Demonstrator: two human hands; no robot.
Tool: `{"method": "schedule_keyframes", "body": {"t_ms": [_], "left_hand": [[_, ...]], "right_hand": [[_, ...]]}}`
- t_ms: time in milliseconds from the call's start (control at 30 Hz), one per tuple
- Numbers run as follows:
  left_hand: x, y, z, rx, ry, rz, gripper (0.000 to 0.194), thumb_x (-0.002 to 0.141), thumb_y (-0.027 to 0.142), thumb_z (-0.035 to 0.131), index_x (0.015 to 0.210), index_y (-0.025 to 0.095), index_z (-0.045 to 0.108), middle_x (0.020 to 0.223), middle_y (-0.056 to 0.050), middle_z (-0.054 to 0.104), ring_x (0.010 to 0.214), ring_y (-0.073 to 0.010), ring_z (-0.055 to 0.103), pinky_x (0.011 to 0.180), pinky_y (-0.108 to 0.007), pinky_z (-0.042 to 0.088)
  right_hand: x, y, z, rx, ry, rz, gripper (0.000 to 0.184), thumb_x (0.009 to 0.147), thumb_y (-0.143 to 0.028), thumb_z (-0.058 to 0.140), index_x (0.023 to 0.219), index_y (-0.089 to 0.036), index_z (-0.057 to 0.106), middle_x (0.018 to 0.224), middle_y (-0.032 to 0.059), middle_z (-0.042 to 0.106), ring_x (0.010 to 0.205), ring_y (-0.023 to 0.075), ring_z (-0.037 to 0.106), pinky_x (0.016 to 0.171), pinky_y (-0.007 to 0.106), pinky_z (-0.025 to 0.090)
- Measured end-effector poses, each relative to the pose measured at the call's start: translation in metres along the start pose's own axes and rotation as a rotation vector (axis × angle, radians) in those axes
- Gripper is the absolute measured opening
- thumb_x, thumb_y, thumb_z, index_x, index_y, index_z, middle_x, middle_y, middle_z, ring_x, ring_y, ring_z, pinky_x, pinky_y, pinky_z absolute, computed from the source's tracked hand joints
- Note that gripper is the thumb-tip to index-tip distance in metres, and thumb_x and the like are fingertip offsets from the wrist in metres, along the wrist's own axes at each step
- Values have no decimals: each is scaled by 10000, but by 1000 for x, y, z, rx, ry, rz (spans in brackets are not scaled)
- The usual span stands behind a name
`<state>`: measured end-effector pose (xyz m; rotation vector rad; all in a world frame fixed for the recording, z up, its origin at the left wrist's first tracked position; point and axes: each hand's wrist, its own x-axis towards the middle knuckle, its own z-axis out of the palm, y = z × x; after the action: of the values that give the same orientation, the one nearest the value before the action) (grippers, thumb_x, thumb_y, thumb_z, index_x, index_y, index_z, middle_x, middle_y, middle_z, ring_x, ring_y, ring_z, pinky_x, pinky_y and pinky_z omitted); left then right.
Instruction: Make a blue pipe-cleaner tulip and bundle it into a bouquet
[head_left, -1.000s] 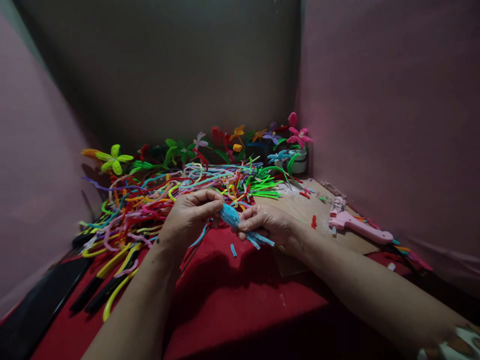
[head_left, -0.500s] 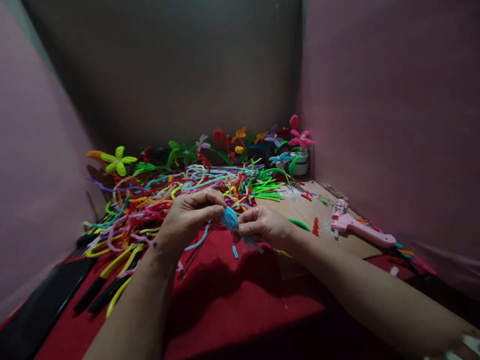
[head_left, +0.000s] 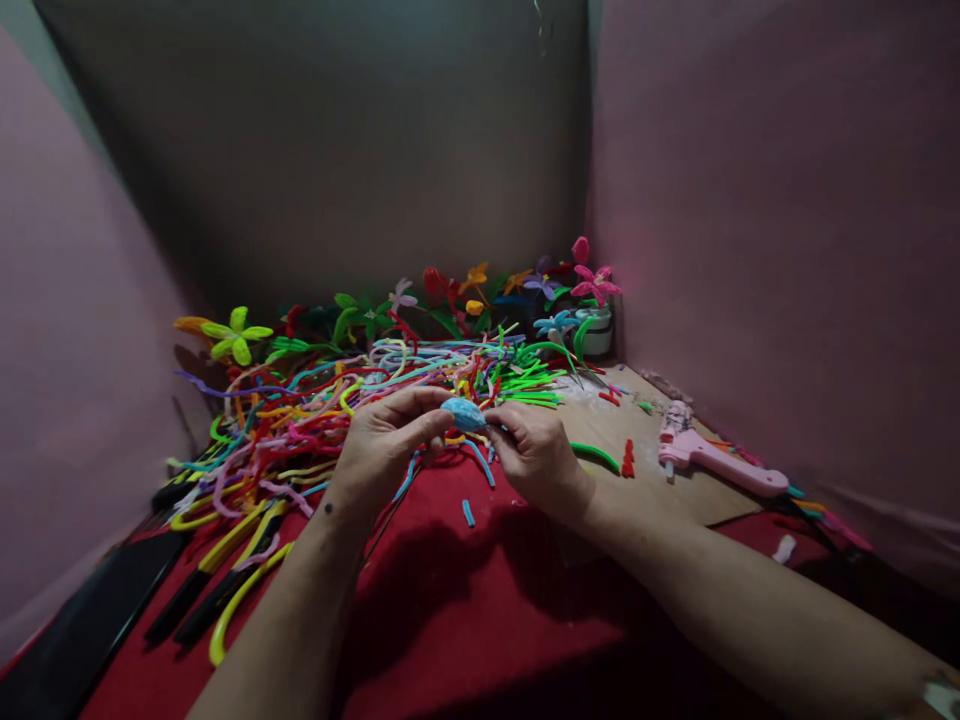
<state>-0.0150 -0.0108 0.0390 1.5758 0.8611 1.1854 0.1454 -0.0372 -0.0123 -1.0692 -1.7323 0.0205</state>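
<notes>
Between my two hands, above the red cloth [head_left: 450,600], is a light blue flower bud [head_left: 464,415] bent from fuzzy pipe cleaners. My left hand [head_left: 394,430] pinches its left end between thumb and fingers. On the other side, my right hand [head_left: 536,450] has its fingertips closed on the bud's narrow right end; the fingers partly hide that end. Below the hands a short blue pipe cleaner piece [head_left: 468,513] lies on the cloth. A longer blue pipe cleaner [head_left: 480,462] curves just under the bud.
A tangled heap of coloured pipe cleaners [head_left: 300,420] spreads behind and left, with black-handled pliers [head_left: 202,590] in front. Finished pipe cleaner flowers [head_left: 237,335] line the back wall. At right, a pink glue gun [head_left: 720,465] rests on a brown board [head_left: 675,500].
The bud has turned from slanting downward to nearly level. My right hand has rolled over, knuckles up, and the loose blue ends below it no longer show.
</notes>
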Motion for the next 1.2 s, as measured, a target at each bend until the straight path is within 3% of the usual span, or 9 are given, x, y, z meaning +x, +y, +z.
{"method": "schedule_keyframes", "body": {"t_ms": [167,500,733,1000,1200], "left_hand": [[-2,0,6,74,60,99,163,663,258,679,790,158,657,527,27,573,442,-82,483,441,-201,377],[-6,-2,6,230,61,228,118,727,232,617,824,167,626,634,23,590,489,-69,491,465,-184,387],[-7,-5,3,313,78,292,64,732,233,619,765,180,632,647,30,575,530,-69,496,498,-183,405],[-6,-3,-4,345,49,320,43,731,195,611,764,177,632,671,24,588,553,-76,517,522,-189,423],[-6,-3,-2,337,33,315,55,726,194,615,773,173,634,664,19,592,562,-81,524,518,-186,425]], "right_hand": [[-1,1,0,-100,-3,-28,190,840,-167,433,824,-150,621,742,75,612,694,149,540,653,250,388],[0,0,-1,-212,-15,-65,168,830,-149,456,828,-155,623,756,53,609,703,134,548,657,226,394],[0,4,2,-157,-5,-94,162,813,-133,485,825,-149,646,707,41,599,663,122,536,638,219,393],[6,1,1,212,-6,63,108,745,-131,580,738,-155,685,628,18,620,574,99,523,572,212,390],[12,-3,-5,534,-100,409,102,688,-189,625,722,-124,697,607,13,627,525,85,494,505,202,374]]}}
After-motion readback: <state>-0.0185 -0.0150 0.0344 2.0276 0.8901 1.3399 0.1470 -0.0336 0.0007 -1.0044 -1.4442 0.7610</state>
